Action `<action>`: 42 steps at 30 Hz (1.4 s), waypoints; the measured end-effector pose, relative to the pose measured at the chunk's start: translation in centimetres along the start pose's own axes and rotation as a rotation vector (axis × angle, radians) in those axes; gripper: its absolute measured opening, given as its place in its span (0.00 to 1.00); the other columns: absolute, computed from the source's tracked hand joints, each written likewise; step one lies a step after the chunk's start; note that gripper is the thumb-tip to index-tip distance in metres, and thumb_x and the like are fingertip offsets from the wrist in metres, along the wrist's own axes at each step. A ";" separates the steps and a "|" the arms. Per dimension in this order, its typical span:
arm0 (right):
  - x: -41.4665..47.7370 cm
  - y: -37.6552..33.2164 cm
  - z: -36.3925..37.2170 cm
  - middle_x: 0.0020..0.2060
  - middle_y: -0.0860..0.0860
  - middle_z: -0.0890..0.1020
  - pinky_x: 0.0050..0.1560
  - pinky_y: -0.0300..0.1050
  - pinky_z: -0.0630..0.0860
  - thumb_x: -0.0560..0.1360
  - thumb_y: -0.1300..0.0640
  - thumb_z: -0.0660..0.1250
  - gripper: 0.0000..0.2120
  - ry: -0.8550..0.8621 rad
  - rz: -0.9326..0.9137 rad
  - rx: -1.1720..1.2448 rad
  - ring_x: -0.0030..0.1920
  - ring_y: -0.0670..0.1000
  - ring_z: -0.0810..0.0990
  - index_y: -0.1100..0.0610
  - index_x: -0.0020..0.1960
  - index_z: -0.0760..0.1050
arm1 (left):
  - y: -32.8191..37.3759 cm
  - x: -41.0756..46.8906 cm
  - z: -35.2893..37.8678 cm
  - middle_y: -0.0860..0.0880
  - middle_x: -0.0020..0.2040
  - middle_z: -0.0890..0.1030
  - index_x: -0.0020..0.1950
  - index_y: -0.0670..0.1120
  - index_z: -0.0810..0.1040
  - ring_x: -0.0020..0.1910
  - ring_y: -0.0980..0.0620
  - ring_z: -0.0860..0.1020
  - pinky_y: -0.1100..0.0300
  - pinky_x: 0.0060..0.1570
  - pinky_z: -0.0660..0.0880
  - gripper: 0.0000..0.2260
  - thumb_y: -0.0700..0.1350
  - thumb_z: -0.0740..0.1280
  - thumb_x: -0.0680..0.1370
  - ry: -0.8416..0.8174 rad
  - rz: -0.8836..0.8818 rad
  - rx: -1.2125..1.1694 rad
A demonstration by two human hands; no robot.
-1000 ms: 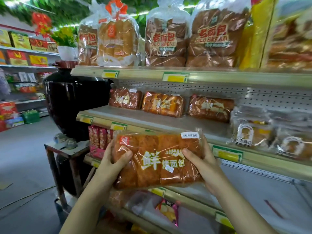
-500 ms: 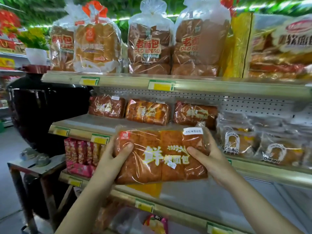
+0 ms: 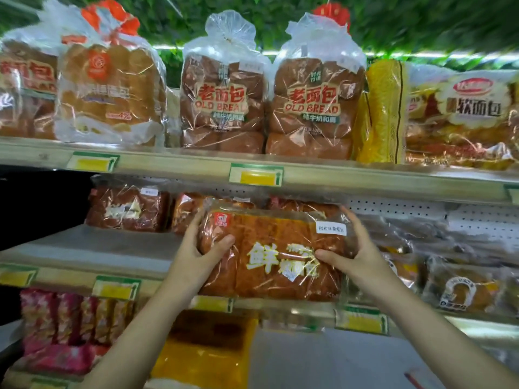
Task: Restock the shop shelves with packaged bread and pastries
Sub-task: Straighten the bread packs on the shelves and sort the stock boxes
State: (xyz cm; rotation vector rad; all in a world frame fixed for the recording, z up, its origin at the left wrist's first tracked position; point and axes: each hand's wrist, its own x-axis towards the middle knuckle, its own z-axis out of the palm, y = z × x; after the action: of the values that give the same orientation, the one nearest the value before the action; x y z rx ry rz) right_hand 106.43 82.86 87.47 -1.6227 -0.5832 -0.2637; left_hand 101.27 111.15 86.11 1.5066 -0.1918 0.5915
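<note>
I hold a clear-wrapped loaf of brown bread [image 3: 269,248] with white and yellow lettering in front of the middle shelf [image 3: 84,245]. My left hand [image 3: 196,248] grips its left end, thumb on the front. My right hand [image 3: 356,254] grips its right end the same way. The loaf hangs over the shelf's front edge. Behind it stand similar brown loaves [image 3: 126,209], partly hidden by the one I hold.
The top shelf [image 3: 309,175] carries tall bagged loaves [image 3: 224,99] and a yellow pack [image 3: 384,113]. Ring-shaped pastries [image 3: 460,287] fill the middle shelf's right side. Pink packs [image 3: 61,318] and an orange pack [image 3: 202,357] sit on the lower shelf. Bare shelf shows left of my hands.
Both hands have lifted the loaf up and toward the middle shelf. The view has swung closer and to the right, so the black stand at the left has left the view.
</note>
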 end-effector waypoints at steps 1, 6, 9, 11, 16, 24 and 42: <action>0.3 0.2 0.0 0.67 0.45 0.73 0.40 0.38 0.81 0.68 0.62 0.77 0.45 0.009 -0.002 -0.025 0.51 0.38 0.83 0.40 0.77 0.58 | -0.3 0.7 -0.1 0.57 0.58 0.80 0.61 0.72 0.65 0.54 0.56 0.82 0.62 0.43 0.81 0.28 0.59 0.75 0.67 -0.008 -0.009 -0.018; 1.7 0.2 0.3 0.70 0.43 0.70 0.51 0.43 0.82 0.61 0.46 0.81 0.51 0.055 0.051 -0.184 0.60 0.40 0.78 0.35 0.76 0.56 | -2.1 3.6 -0.8 0.59 0.59 0.79 0.57 0.75 0.66 0.56 0.56 0.81 0.53 0.52 0.81 0.33 0.71 0.75 0.55 -0.052 0.004 0.008; 2.5 -0.1 0.3 0.68 0.44 0.73 0.62 0.60 0.77 0.55 0.37 0.82 0.54 0.069 0.077 -0.267 0.65 0.52 0.77 0.32 0.74 0.56 | -2.9 4.8 -0.7 0.58 0.58 0.80 0.57 0.73 0.67 0.55 0.55 0.81 0.55 0.51 0.81 0.39 0.77 0.73 0.49 -0.092 -0.016 0.028; 3.0 -0.4 0.3 0.61 0.43 0.76 0.59 0.55 0.79 0.59 0.48 0.81 0.51 0.081 0.087 -0.275 0.60 0.50 0.80 0.38 0.75 0.57 | -3.2 5.4 -0.6 0.57 0.60 0.79 0.66 0.65 0.65 0.56 0.58 0.80 0.62 0.50 0.79 0.45 0.75 0.74 0.53 -0.137 0.005 0.080; 3.6 0.2 -0.2 0.55 0.40 0.77 0.48 0.34 0.78 0.67 0.57 0.79 0.42 0.032 0.167 -0.582 0.50 0.39 0.79 0.37 0.69 0.56 | -3.9 6.4 -0.5 0.55 0.67 0.67 0.78 0.56 0.44 0.67 0.53 0.68 0.50 0.67 0.69 0.52 0.56 0.74 0.63 -0.322 -0.036 0.281; 3.1 -0.7 -0.6 0.78 0.40 0.37 0.75 0.63 0.50 0.65 0.43 0.79 0.46 -0.023 0.213 -1.081 0.79 0.56 0.42 0.37 0.74 0.56 | -3.0 6.9 -1.8 0.57 0.68 0.60 0.77 0.58 0.40 0.70 0.56 0.61 0.51 0.71 0.64 0.56 0.52 0.79 0.65 -0.415 -0.005 0.388; 4.2 -0.9 -4.3 0.79 0.42 0.47 0.77 0.59 0.55 0.65 0.40 0.77 0.45 -0.079 0.100 -1.275 0.79 0.51 0.50 0.43 0.75 0.58 | -2.6 7.8 2.3 0.48 0.78 0.51 0.74 0.61 0.53 0.75 0.43 0.61 0.45 0.72 0.66 0.42 0.50 0.78 0.70 -0.423 0.137 0.836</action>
State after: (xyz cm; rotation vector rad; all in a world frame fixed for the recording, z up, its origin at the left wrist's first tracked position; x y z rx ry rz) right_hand 110.23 79.57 90.96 -2.8874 -0.3770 -0.5619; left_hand 109.65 111.01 87.74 2.4441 -0.4081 0.4705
